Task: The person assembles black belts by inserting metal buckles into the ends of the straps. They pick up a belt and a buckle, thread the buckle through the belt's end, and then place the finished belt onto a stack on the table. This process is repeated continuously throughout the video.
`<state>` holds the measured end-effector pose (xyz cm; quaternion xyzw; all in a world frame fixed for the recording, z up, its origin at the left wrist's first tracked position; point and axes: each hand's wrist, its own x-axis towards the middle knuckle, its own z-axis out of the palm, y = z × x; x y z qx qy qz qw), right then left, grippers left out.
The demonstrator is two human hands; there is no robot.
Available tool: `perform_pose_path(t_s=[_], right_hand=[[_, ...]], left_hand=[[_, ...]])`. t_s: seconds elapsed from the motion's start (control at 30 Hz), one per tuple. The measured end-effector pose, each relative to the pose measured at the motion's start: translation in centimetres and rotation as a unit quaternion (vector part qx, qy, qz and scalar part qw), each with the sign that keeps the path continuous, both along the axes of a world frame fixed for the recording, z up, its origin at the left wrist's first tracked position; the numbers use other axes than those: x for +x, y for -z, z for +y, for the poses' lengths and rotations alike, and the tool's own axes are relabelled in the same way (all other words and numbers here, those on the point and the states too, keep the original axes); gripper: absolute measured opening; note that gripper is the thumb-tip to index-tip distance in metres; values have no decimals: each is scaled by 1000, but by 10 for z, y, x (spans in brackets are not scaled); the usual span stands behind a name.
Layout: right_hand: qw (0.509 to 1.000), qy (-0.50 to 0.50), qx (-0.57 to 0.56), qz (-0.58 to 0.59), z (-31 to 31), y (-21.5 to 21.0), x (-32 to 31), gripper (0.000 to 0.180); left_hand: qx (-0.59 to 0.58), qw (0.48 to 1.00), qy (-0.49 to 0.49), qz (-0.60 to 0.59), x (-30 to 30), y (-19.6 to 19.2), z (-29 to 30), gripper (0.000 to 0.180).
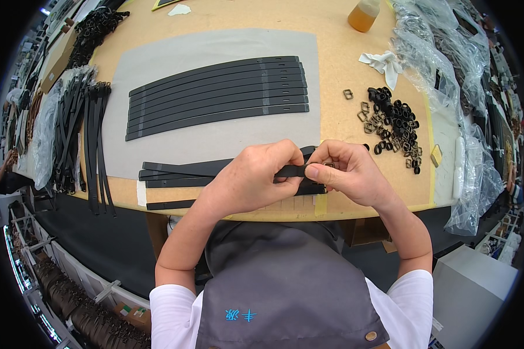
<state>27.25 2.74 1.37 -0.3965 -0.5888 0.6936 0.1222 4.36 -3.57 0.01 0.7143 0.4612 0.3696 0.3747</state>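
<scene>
Over the table's near edge, both my hands meet on a black belt strap (pixel 291 171). My left hand (pixel 253 174) is closed, pinching the strap between thumb and fingers. Closed on the strap's end is my right hand (pixel 352 174), its thumb pressed against it. A small metal buckle (pixel 330 164) shows between the right fingers; whether the strap passes through it, I cannot tell. Beneath my hands lie several more black straps (pixel 183 181), partly covered by my left hand and wrist.
A row of black straps (pixel 215 99) lies on a grey sheet (pixel 174 52). To the right are piled black loops (pixel 399 119) and loose buckles (pixel 364 110). Finished-looking belts (pixel 93 134) hang over the left edge. Clear plastic (pixel 442 64) and an amber bottle (pixel 363 16) are at far right.
</scene>
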Motion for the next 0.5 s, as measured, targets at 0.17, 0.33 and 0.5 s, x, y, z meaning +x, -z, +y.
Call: perform_pose_path(t_s=[0.17,0.33,0.5], right_hand=[[1000,6,20,-3,-2,-1,-1,24],[997,0,67,-30,-4,-3,-2,24],[996,-8,69,-47,-5,-7,-5,24]], left_hand=[[4,1000,5,12,0,-1,-1,24],[7,1000,15,19,-1,-2,-1,23],[48,999,-14,-17,5,3,-2,21]])
